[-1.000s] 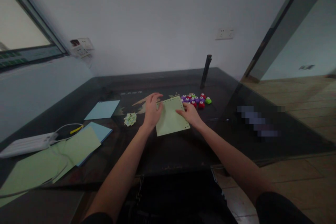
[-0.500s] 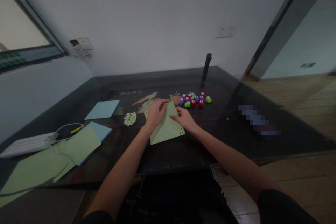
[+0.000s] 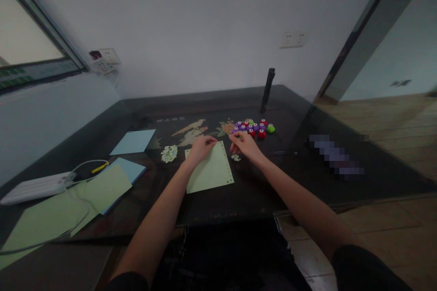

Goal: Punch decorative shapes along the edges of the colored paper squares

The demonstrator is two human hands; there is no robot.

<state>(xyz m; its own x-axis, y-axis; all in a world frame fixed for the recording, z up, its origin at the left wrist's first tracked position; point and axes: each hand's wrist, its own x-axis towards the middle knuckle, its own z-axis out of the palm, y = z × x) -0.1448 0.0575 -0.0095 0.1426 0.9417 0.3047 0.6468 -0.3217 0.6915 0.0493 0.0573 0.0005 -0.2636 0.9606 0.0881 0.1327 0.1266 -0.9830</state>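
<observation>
A pale green sheet of paper lies in front of me, with small dark holes along its right edge and near its lower right corner. My left hand is closed at its top edge, with fingertips and thumb together on the paper by the upper corner. Just right of the sheet, my right hand is raised with its fingers pinched; what they hold, if anything, is too small to make out. Below those fingers is a little heap of pale paper bits. Several red, purple and green eye-topped craft punches stand just behind the right hand.
A larger heap of paper bits lies left of the sheet. Farther left are a light blue sheet, more green paper and a white power strip with a cable. A black upright object stands at the back; a blurred item lies right.
The green sheet has shifted slightly left and toward me. My right hand has let go of it and lifted off near the punches, showing the little heap of paper bits.
</observation>
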